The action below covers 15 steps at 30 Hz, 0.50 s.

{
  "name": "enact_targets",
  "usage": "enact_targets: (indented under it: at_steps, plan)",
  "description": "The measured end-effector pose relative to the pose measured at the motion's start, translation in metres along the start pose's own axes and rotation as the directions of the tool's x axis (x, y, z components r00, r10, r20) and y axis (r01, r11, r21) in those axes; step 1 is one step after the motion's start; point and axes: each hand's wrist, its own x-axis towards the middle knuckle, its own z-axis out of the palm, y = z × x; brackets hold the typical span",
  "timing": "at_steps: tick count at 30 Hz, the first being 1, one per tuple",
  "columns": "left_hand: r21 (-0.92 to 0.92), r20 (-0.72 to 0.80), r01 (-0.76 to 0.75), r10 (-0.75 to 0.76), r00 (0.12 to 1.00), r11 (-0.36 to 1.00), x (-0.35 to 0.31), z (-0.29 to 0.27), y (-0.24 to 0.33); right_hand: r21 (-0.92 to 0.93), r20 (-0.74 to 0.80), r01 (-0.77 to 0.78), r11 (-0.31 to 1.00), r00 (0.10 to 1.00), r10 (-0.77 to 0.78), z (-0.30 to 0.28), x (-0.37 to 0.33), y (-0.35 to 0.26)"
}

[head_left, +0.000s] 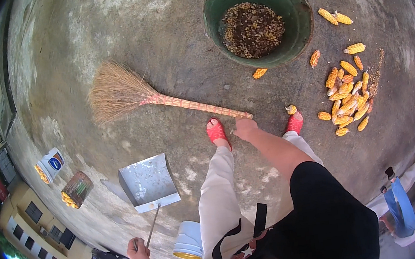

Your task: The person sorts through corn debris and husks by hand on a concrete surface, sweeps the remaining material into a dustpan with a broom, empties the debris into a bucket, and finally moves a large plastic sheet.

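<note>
My right hand [244, 128] is closed around the handle end of a straw broom [199, 107], in front of my feet. The broom slants up to the left, its bristles fanned out at the far end. Down at the left, my left hand [138, 250] grips the thin rod handle of a metal dustpan [149, 181]. The pan's wide mouth faces away from me, and only a few small specks show on it. A green tub [214, 18] stands beyond the broom, with loose kernels and dark debris [253, 29] inside.
Corn cobs [347, 98] lie piled at the right beside scattered kernels [377, 75]; one cob [291, 109] touches my right foot. A white bucket [51, 166] and a basket [77, 189], both with cobs, plus another bucket [187, 237], stand left. Another person [404, 208] is at lower right.
</note>
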Motion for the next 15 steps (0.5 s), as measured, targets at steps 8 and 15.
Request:
enact_targets:
  at_steps: [8,15]
  plan:
    - [-0.370,-0.141,0.425,-0.502,0.853,0.826,0.119,-0.020,-0.117,-0.499,-0.127,0.043,0.866,0.984,-0.121,0.077,0.163,0.012]
    - [-0.513,-0.094,0.497,-0.621,0.778,0.700,0.113,-0.075,-0.228,0.114,-0.143,0.272,0.955,0.956,-0.255,-0.012,0.025,-0.056]
